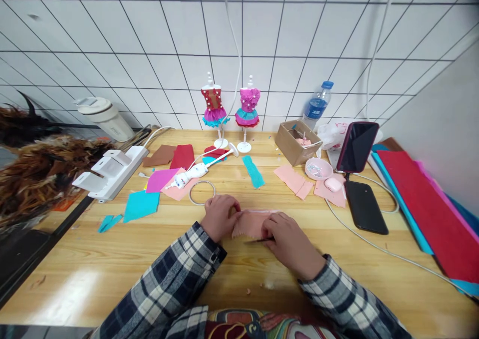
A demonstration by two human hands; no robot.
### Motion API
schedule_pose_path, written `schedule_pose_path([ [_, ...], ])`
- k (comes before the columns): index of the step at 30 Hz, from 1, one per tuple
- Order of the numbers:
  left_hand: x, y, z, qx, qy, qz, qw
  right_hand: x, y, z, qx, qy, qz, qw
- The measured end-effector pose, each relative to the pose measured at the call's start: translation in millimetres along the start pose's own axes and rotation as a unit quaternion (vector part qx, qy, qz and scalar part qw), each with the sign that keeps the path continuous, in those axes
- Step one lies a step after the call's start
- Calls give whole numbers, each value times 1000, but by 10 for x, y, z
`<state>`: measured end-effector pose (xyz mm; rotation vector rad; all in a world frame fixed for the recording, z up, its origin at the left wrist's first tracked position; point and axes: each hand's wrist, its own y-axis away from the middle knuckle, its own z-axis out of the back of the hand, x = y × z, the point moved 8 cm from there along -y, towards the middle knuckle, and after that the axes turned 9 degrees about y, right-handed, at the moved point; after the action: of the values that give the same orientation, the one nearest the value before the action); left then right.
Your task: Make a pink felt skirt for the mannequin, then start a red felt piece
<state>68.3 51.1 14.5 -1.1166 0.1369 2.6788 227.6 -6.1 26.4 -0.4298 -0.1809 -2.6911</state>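
Two small mannequins [229, 110] in bright dresses are set against the tiled wall, with a water bottle [317, 104] and a cardboard box [294, 142] to their right. A white glue gun [191, 173] (still corded) is laid among felt scraps [141, 204]. A dark phone [365, 206] is placed beside stacked felt sheets [422, 204].

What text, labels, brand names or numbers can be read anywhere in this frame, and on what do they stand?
None can be read in full.
Water bottle: blue label with white characters, too small to read.
White plastic bag: red print, blurred.
Standing phone and flat phone: screens dark.
Pink cloth between left hand and right hand: no print.
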Motion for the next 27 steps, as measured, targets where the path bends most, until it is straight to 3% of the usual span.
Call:
schedule_pose_path([
  [4, 20, 8, -27, 24, 97, 3, 995, -138, 58, 133, 29, -119, -12, 992],
  [6, 35, 16, 13, 17, 138, 8, 990, -412, 76, 294, -23, -180, -52, 982],
  [9, 22, 49, 97, 5, 223, 17, 975, -1000, 142, 524, -160, -130, -190, 960],
  [11, -26, 81, 131, 5, 274, 13, 962, -1164, 113, 521, -170, -66, -223, 958],
  [13, -99, 114, 140, 9, 281, -4, 960, -1060, 24, 538, -193, 6, -190, 962],
  [15, -172, 146, 121, 16, 259, -27, 965, -743, -80, 573, -235, 19, -110, 965],
  [18, -240, 180, 79, 27, 233, -55, 971, -119, -298, 381, -126, -54, 67, 988],
  [21, -222, 186, 88, 16, 235, -62, 970, 81, -412, 231, -69, -95, 75, 990],
  [23, -169, 173, 90, 15, 255, -50, 965, 27, -444, 164, -63, -119, 45, 990],
  [27, -77, 129, -5, 62, 286, -4, 956, -88, -427, 93, -53, -137, 27, 989],
])
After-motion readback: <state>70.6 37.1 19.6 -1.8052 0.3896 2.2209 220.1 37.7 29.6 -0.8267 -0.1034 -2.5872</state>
